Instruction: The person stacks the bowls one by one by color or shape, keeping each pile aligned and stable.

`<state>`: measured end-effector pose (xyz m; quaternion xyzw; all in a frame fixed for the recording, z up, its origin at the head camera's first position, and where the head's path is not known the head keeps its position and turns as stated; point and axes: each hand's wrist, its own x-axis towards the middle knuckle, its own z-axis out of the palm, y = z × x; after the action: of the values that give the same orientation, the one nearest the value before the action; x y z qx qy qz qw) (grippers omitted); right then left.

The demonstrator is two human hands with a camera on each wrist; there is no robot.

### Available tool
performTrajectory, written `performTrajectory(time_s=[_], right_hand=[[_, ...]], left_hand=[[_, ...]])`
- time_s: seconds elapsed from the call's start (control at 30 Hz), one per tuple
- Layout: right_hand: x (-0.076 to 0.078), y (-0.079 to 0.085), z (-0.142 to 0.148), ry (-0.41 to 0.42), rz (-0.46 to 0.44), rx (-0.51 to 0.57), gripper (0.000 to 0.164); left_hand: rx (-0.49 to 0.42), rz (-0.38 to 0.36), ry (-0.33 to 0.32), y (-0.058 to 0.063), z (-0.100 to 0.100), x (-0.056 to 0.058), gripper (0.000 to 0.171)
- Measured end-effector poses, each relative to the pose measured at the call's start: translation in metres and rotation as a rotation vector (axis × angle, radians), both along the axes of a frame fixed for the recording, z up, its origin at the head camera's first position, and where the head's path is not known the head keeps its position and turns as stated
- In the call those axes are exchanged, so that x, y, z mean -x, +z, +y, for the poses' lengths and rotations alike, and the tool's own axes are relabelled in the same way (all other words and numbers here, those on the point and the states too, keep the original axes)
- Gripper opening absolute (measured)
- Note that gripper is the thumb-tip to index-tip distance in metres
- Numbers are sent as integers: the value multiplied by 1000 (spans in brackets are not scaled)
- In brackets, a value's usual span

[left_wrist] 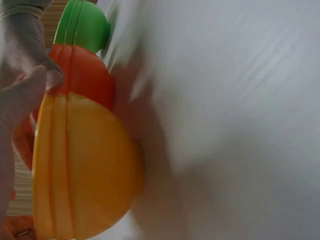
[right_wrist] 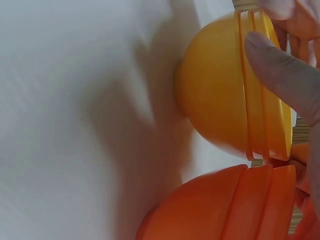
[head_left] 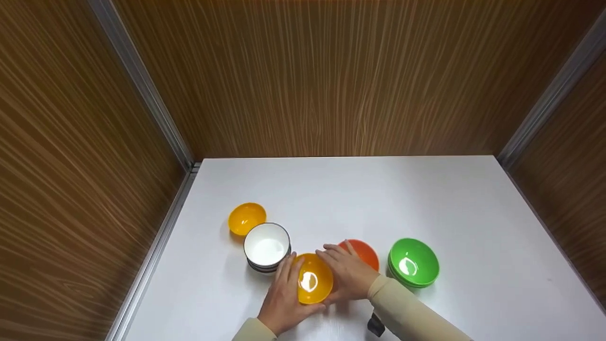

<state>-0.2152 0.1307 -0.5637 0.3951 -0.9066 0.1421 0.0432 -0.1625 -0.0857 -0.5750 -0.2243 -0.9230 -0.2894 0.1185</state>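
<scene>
A stack of yellow bowls is between my two hands, several rims showing in the left wrist view. My left hand grips its left side, fingers on the far rim and thumb in front. From the right, my right hand holds the same stack, its thumb across the rims. Whether the stack's base touches the table cannot be told. Orange bowls, stacked, stand right beside it, partly covered by the right hand. Close to the left fingers is a stack of white bowls with dark outsides.
Another yellow bowl sits tilted against the white stack, at its back left. Stacked green bowls stand to the right on the white table. A small black object shows by the right forearm. Wood-grain panels enclose the back and sides.
</scene>
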Motion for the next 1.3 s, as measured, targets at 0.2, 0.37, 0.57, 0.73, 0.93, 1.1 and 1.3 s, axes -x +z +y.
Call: performTrajectory(time_s=[0.2, 0.37, 0.57, 0.73, 0.93, 1.1, 1.3], right_hand=[[-1, 0, -1, -7, -11, 10, 112], [-1, 2, -2, -20, -38, 8, 111], [0, 3, -3, -29, -76, -24, 112], [1, 4, -3, -32, -87, -38, 112], [0, 4, -3, -24, -80, -27, 112], [-1, 4, -4, -19, -74, -32, 116], [-3, 4, -5, -14, -69, -29, 118]], left_hand=[[-77, 138, -83, 23, -9, -4, 86], [-126, 258, -120, 48, -25, 1, 62], [-203, 414, -33, 74, -55, 25, 50], [-260, 380, 131, 85, -81, 45, 45], [-303, 222, 313, 87, -108, 62, 44], [-322, 92, 424, 76, -124, 74, 43], [-371, -90, 537, 62, -135, 90, 41]])
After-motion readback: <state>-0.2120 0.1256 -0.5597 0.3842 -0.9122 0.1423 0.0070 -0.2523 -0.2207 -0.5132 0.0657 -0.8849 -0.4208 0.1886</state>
